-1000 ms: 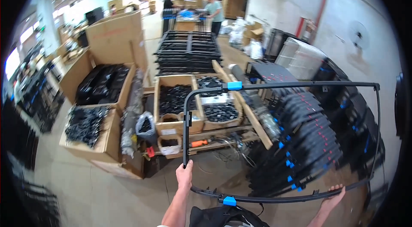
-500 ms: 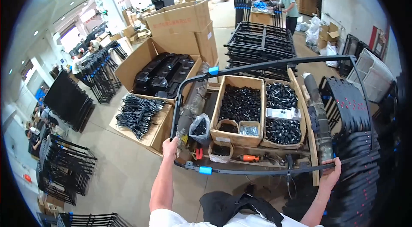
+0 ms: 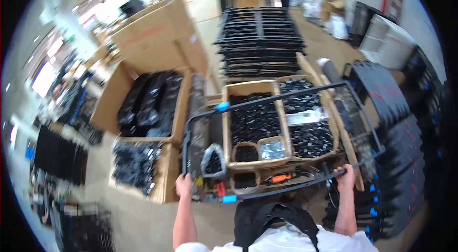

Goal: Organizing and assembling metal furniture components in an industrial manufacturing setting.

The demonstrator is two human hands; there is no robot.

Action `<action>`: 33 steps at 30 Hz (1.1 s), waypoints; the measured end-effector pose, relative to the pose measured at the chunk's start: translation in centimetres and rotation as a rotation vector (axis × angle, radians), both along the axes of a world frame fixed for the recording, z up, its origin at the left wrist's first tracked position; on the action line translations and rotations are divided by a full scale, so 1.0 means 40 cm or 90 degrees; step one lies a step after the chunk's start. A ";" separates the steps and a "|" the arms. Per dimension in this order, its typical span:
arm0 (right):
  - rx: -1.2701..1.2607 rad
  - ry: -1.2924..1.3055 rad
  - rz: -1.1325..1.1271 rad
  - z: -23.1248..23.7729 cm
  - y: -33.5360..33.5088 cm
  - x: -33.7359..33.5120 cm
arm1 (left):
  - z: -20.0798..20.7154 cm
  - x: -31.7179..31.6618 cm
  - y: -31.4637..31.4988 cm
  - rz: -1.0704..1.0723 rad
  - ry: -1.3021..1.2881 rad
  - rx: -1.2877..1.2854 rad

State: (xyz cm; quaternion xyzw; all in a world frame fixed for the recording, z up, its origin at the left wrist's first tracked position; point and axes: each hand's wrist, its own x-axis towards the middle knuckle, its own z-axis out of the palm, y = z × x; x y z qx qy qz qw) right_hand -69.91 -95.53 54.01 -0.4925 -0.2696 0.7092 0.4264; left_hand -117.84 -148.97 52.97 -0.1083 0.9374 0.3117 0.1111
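Clock directions are taken from the centre of the frame, with 12 pointing away from the person. The frame (image 3: 186, 149), black and roughly rectangular with rounded corners on the left, is held in front of the body, above two boxes of small black parts. Its near bar slopes upward to the right in the view. The left hand (image 3: 183, 185), at 8 o'clock, is closed around the lower end of the left bar. The right hand (image 3: 345, 175), at 4 o'clock, is curled around the near bar. Blue clips sit on the near bar at 7 o'clock (image 3: 229, 199) and on the far bar at 10 o'clock. Through the opening, the left box (image 3: 226, 128) lies toward 11 o'clock and the right box (image 3: 310, 140) toward 2. An orange tool (image 3: 281, 178) lies at 6 o'clock, just inside the near bar. A plank (image 3: 358, 180) passes beside the right hand. A carton (image 3: 179, 123) of black parts stands between 9 and 10 o'clock; a stack (image 3: 260, 47) of black frames stands at 12. Contact between frame and boxes cannot be determined.
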 end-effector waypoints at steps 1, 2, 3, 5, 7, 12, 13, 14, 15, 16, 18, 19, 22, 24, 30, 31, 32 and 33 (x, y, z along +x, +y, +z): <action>-0.012 -0.017 -0.011 -0.015 -0.006 0.004 | 0.013 -0.002 -0.004 -0.014 -0.031 -0.010; -0.040 -0.011 0.027 -0.025 -0.029 -0.096 | -0.050 -0.021 -0.169 0.019 0.001 0.039; -0.051 -0.041 0.048 -0.017 -0.041 -0.119 | -0.084 -0.003 -0.185 0.025 0.035 0.007; -0.064 -0.095 0.064 -0.024 -0.037 -0.101 | -0.089 0.006 -0.128 0.016 0.087 -0.049; -0.071 -0.104 0.071 -0.050 -0.027 -0.063 | -0.072 0.035 -0.054 -0.017 0.174 -0.164; -0.120 -0.049 0.104 -0.102 -0.039 -0.068 | -0.123 0.046 -0.080 -0.017 0.325 -0.107; -0.111 -0.044 0.115 -0.107 -0.039 -0.061 | -0.126 0.046 -0.071 -0.006 0.330 -0.109; -0.101 -0.039 0.125 -0.111 -0.039 -0.050 | -0.123 0.039 -0.068 -0.025 0.334 -0.111; -0.080 -0.039 0.144 -0.116 -0.037 -0.035 | -0.115 0.034 -0.070 -0.044 0.283 -0.112; -0.088 -0.036 0.127 -0.110 -0.038 -0.023 | -0.108 0.029 -0.063 -0.063 0.231 -0.114; -0.080 -0.071 0.164 -0.066 -0.048 -0.044 | -0.110 0.023 -0.085 -0.092 0.291 -0.143; -0.081 -0.070 0.169 -0.051 -0.051 -0.040 | -0.113 0.020 -0.080 -0.098 0.301 -0.164; -0.070 -0.051 0.203 -0.056 -0.045 -0.042 | -0.116 0.003 -0.104 -0.090 0.302 -0.212; -0.085 -0.049 0.191 -0.064 -0.041 -0.030 | -0.111 0.000 -0.100 -0.094 0.251 -0.223; -0.086 -0.045 0.236 -0.042 -0.047 -0.031 | -0.092 -0.014 -0.118 -0.112 0.311 -0.260; -0.089 -0.061 0.241 -0.038 -0.045 -0.022 | -0.101 -0.005 -0.111 -0.101 0.294 -0.297; -0.094 -0.069 0.235 -0.034 -0.047 -0.019 | -0.105 -0.006 -0.107 -0.109 0.287 -0.298; -0.097 -0.071 0.227 -0.030 -0.050 -0.018 | -0.103 -0.011 -0.108 -0.122 0.272 -0.279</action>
